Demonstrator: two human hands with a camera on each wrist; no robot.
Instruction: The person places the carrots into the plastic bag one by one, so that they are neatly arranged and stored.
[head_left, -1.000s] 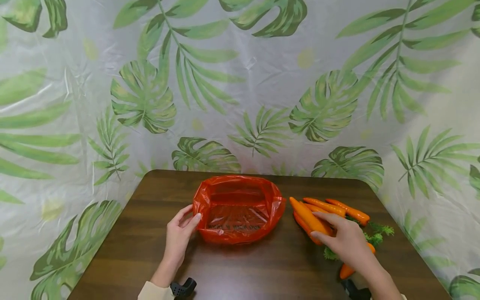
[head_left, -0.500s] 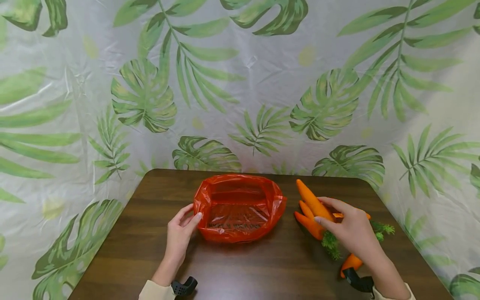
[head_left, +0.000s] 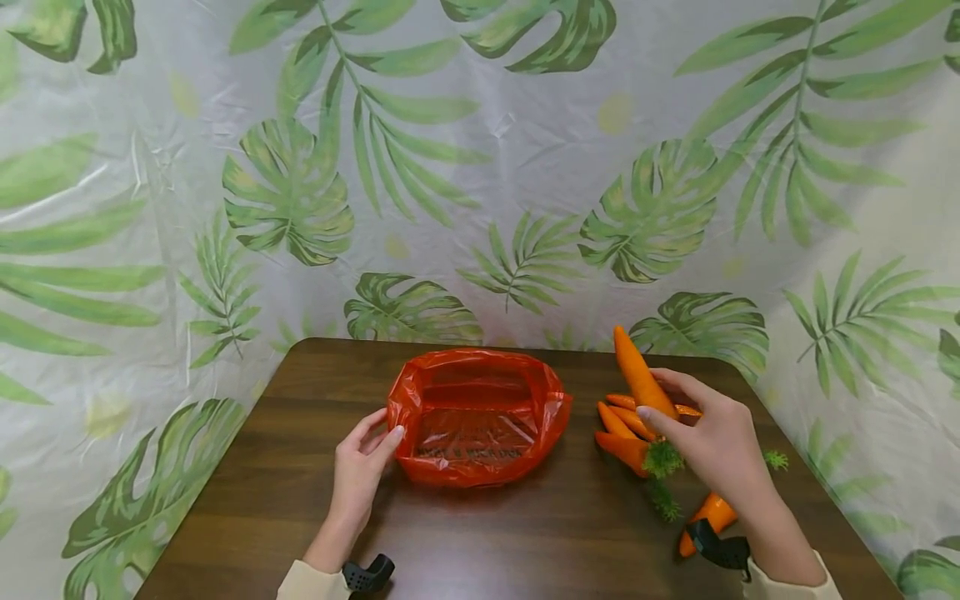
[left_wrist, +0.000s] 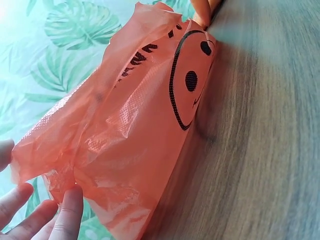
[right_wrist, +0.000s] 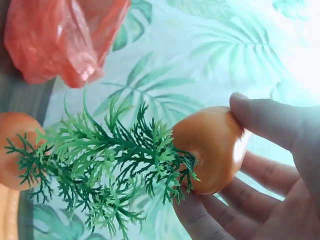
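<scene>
- Head view, far left: the left hand (head_left: 360, 471) pinches the left rim of a red bag (head_left: 474, 475) between thumb and fingers.
- Toward the middle: the bag sits near the back edge of the brown worktop (head_left: 525, 546), its mouth spread wide; the left wrist view shows a black printed face on its side.
- Right of the bag, apart from it: several carrots (head_left: 621, 448) lie in a loose pile toward the worktop's back right corner, partly hidden by the hand.
- Over that pile: a raised carrot (head_left: 637, 375), tilted with its tip up, held near its broad end, its leafy green top (right_wrist: 125, 155) hanging free.
- Farther right: the right hand (head_left: 720, 433) grips that carrot between thumb and fingers.
- Below this hand: another carrot (head_left: 708, 523) lies nearer the right edge, beside the black wrist device (head_left: 716, 546).
</scene>
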